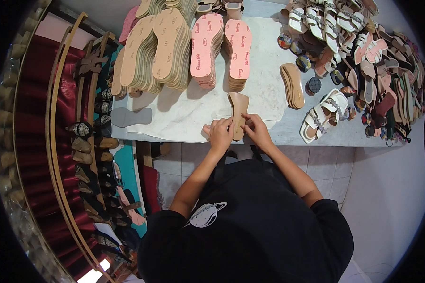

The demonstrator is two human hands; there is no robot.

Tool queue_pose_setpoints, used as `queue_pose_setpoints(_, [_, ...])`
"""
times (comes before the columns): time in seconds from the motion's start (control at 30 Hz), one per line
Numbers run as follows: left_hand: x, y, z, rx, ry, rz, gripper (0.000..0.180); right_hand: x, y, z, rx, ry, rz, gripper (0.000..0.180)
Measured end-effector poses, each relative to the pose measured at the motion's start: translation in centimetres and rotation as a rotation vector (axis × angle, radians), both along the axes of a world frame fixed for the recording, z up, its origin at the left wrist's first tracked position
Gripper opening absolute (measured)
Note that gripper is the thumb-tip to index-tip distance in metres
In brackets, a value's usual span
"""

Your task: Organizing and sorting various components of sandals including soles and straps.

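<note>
A tan shoe insole (pixel 239 104) lies lengthwise near the front edge of the table, its wide end pointing away from me. My left hand (pixel 220 133) grips its left edge, the fingers bent and the thumb out to the side. On the opposite edge, my right hand (pixel 256 130) pinches the insole with curled fingertips. Just beyond it stands a stack of pink-topped insoles (pixel 238 49), beside another pink-topped stack (pixel 206 45). Taller stacks of beige insoles (pixel 171 45) rise to the left of these.
A grey sole-shaped piece (pixel 131 117) lies at the table's left front. Toward the right are a small pile of tan insoles (pixel 293 86), a white strappy sandal (pixel 324 115) and a large heap of sandals (pixel 363 52). Shoe racks (pixel 93 141) stand at the left against a red curtain (pixel 38 118).
</note>
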State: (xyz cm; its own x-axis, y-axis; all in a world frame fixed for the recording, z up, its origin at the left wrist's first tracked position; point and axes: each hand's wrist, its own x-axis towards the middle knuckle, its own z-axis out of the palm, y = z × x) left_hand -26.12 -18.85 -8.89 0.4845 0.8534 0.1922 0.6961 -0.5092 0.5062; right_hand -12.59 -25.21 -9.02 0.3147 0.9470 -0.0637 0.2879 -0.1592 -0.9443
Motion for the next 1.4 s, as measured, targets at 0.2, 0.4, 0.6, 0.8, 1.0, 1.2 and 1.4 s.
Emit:
queue_pose_setpoints(0.2, [-0.6,0.5,-0.4,0.013,0.008,-0.001,0.019,-1.3,0.9,-0.6,0.019,-0.211,-0.012,0.034])
queue_pose_setpoints(0.4, [-0.7,0.7,0.0,0.015,0.044,-0.018,0.022,-1.6,0.8,-0.2,-0.048,-0.293,-0.032,0.035])
queue_pose_setpoints(0.6, [1.6,0.1,0.9,0.07,0.007,-0.064,0.029,0.8,-0.3,1.0,-0.046,-0.357,-0.075,0.032])
queue_pose_setpoints(0.8, [8.8,-0.6,1.8,0.04,-0.1,-0.276,0.031,8.8,-1.7,1.7,0.054,-0.642,-0.443,0.025])
queue_pose_setpoints(1.0, [17.1,-1.1,1.4,0.106,-0.163,-0.459,0.042,15.0,-2.1,1.9,-0.003,-0.708,-0.52,0.025])
queue_pose_setpoints(1.2, [19.9,-1.7,0.2,0.077,-0.092,-0.446,0.052,17.3,-1.2,0.8,-0.169,-0.667,-0.416,0.028])
queue_pose_setpoints(1.4, [20.1,-1.9,-0.4,0.035,-0.068,-0.403,0.049,18.1,-1.0,0.7,-0.141,-0.719,-0.405,0.027])
